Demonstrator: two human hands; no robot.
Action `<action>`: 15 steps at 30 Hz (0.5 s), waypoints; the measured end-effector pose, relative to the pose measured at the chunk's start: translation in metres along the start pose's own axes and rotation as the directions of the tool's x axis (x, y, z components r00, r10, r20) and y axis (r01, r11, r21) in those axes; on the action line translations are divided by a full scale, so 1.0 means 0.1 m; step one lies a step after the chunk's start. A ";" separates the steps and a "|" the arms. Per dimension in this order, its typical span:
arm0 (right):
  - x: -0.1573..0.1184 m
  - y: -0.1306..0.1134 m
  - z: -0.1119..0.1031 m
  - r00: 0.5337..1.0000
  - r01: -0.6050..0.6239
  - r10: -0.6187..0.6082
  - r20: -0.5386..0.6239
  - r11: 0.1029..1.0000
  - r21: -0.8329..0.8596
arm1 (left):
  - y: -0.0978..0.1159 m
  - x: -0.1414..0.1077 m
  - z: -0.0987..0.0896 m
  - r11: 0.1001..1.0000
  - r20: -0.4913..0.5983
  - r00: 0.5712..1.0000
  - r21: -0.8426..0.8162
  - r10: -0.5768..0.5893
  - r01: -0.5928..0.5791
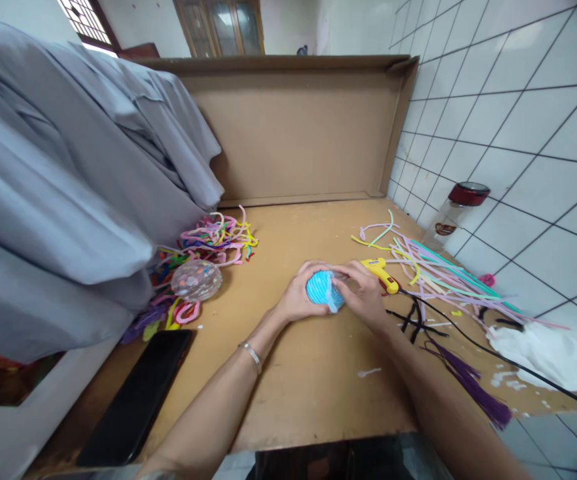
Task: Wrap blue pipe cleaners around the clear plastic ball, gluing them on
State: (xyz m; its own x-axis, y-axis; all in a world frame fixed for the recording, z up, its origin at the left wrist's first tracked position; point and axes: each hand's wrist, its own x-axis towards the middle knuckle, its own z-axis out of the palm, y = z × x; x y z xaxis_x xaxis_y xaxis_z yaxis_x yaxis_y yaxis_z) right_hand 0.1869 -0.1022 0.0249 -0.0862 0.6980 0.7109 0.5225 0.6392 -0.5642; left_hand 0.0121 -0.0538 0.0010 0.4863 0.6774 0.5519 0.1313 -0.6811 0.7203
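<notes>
Blue ball (322, 289) half hidden under both hands (336, 297)

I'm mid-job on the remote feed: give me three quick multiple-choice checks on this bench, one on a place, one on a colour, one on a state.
1. Where does the glue gun lie?
A. right of the hands
B. on the phone
C. under the grey cloth

2. What colour is the ball in the hands?
A. red
B. light blue
C. black

3. How is the ball held?
A. lying free
B. by the left hand only
C. between both hands

Answers: 1 A, it lies beside the right hand. 2 B, its wrapped surface shows light blue. 3 C, each hand's grip closes on one side.
</notes>
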 end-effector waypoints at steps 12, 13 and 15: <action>0.00 0.04 -0.09 0.976 0.179 -0.146 0.163 0.961 -0.211 | 0.04 0.03 -0.04 1.000 0.092 0.995 -0.009 0.027 -0.026; 0.00 0.04 -0.09 0.974 0.186 -0.148 0.170 0.954 -0.233 | 0.04 0.03 -0.04 0.999 0.098 0.995 -0.007 0.034 -0.033; -0.01 0.03 -0.09 0.970 0.213 -0.167 0.179 0.936 -0.281 | 0.05 0.03 -0.04 0.999 0.111 0.993 0.002 0.043 -0.043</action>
State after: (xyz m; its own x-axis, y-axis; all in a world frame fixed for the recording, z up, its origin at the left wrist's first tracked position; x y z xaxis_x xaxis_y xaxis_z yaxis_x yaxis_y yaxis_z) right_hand 0.1960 -0.1033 0.0264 -0.3223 0.6280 0.7084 0.7087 0.6561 -0.2592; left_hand 0.0108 -0.0542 0.0076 0.5844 0.6125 0.5323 0.1119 -0.7105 0.6947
